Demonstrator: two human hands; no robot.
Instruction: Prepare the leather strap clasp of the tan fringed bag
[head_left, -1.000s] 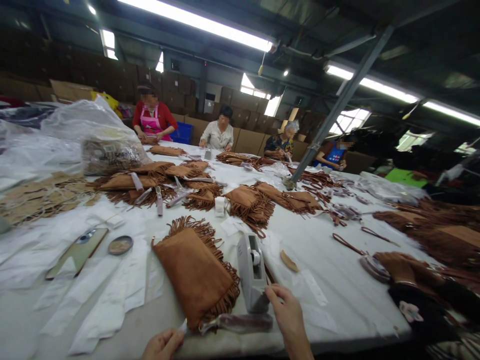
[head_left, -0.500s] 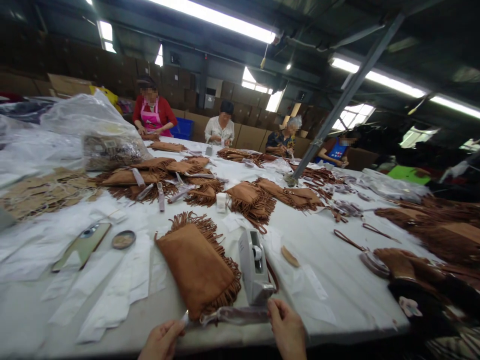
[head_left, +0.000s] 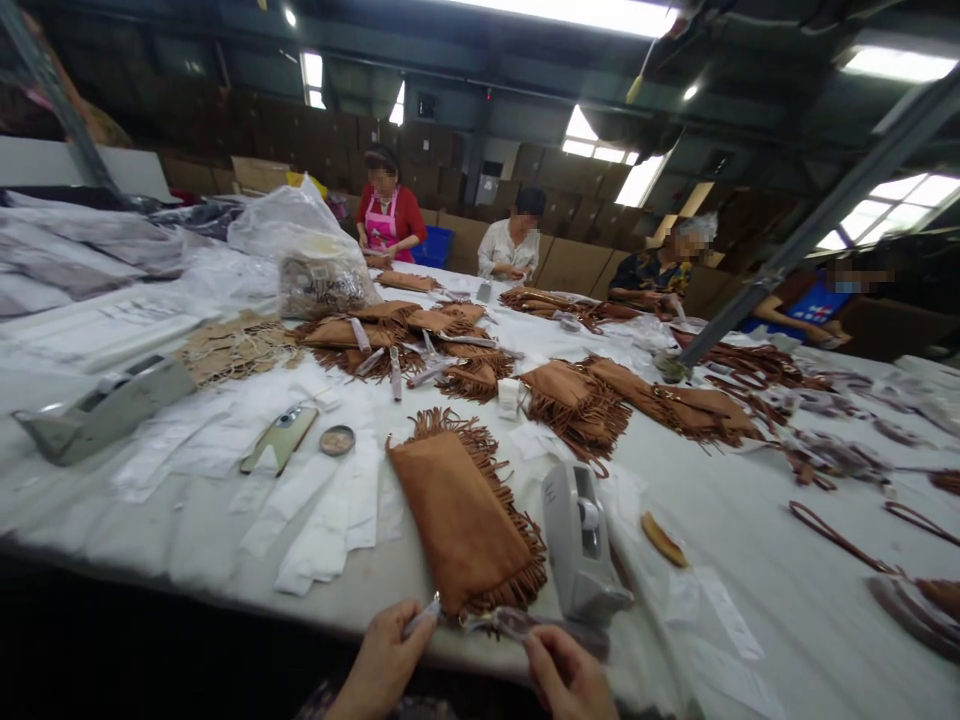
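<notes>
A brown suede-like pouch [head_left: 457, 510] with fringe along its edges lies tilted on the table in front of me. At its lower corner my left hand [head_left: 390, 650] pinches a small pale piece with a shiny metal tip [head_left: 435, 606]; its exact kind is hidden by the fingers. Just right of that, my right hand [head_left: 566, 675] is closed on a strap wrapped in clear plastic [head_left: 514, 623], with a metal clasp at its left end. The wrapped strap lies along the pouch's lower edge. Close behind the right hand stands a grey tape dispenser [head_left: 581, 550].
Left of the pouch are white paper strips [head_left: 319, 550], a round tin [head_left: 337, 440], a phone [head_left: 281, 438] and another tape dispenser [head_left: 112, 400]. More fringed pouches [head_left: 559, 390] lie beyond. A banana-like curved piece [head_left: 663, 540] is at right. Several co-workers sit across the table.
My view has turned left, so things appear farther right. My right hand has come leftward along the wrapped strap, closer to my left hand. The left hand keeps its pinch at the pouch corner.
</notes>
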